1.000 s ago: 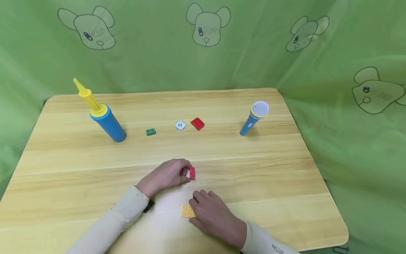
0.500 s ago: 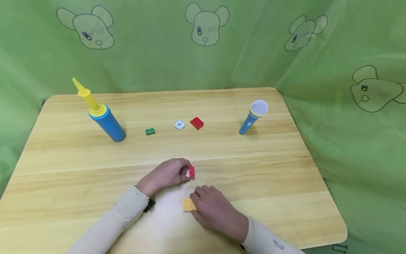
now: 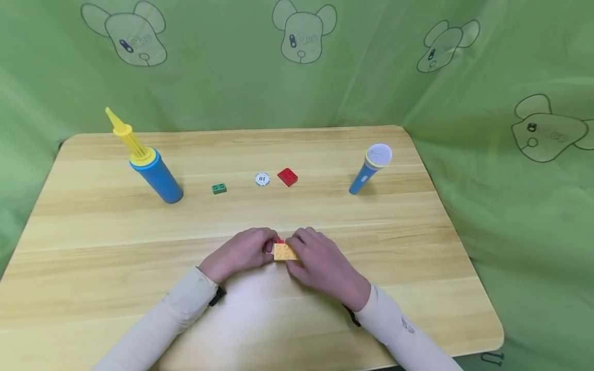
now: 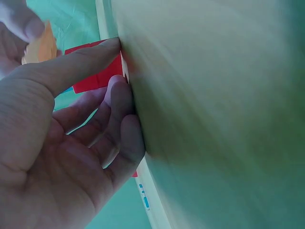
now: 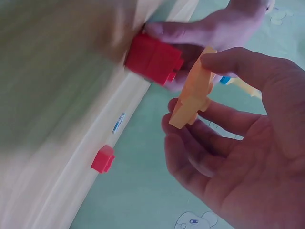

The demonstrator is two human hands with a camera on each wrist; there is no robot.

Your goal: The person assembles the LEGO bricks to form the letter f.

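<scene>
My left hand [image 3: 241,251] pinches a red toy brick block [image 5: 151,58] between thumb and fingers, low against the wooden table. A seam across its side suggests two bricks stacked. Its studs face up toward a flat yellow-orange toy brick [image 5: 191,93], which my right hand [image 3: 325,268] pinches at one end. The right wrist view shows the yellow-orange brick just above the red studs, with a small gap. From the head view, the yellow-orange brick covers most of the red block, leaving only a sliver visible.
Farther back on the table [image 3: 139,288] lie a green brick [image 3: 219,188], a white chip marked 10 [image 3: 262,179] and a red brick [image 3: 287,177]. A blue-and-yellow hand pump [image 3: 160,178] stands at left, a blue microphone [image 3: 365,175] at right. Green printed cloth [image 3: 232,87] surrounds the table.
My right hand has moved forward, carrying the yellow-orange brick from near the front of the table to above the red block. My left hand has kept its hold in nearly the same place.
</scene>
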